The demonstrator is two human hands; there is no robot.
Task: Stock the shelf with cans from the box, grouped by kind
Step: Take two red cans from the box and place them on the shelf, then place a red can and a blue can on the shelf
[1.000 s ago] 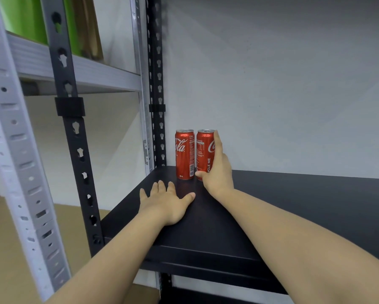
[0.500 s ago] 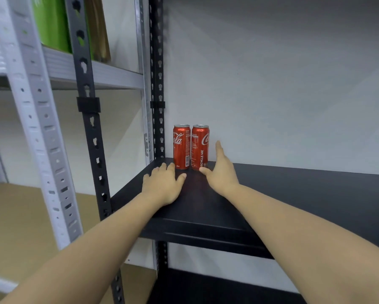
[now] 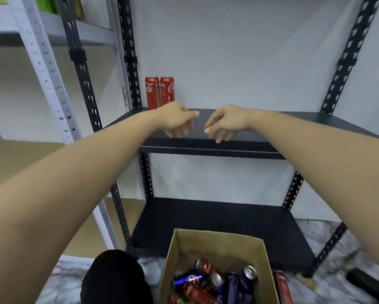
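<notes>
Here the black shelf [image 3: 272, 119] carries two red cans [image 3: 160, 92] upright at its back left corner, touching side by side against the rear upright; the rest of its surface is bare; both hands hang above its front edge, holding nothing; the left hand [image 3: 176, 119] is loosely curled with fingers drooping, just in front of the cans but apart from them; the right hand [image 3: 226, 122] is likewise empty and slack, fingers pointing down toward the front edge; the two hands are near each other, not touching; below, the cardboard box [image 3: 217, 244] stands in front of the lower shelf [image 3: 217, 227], open-topped, with a jumble of red and blue cans [image 3: 208, 281] lying inside it; one more red can [image 3: 281, 286] lies just outside the box's right wall.
</notes>
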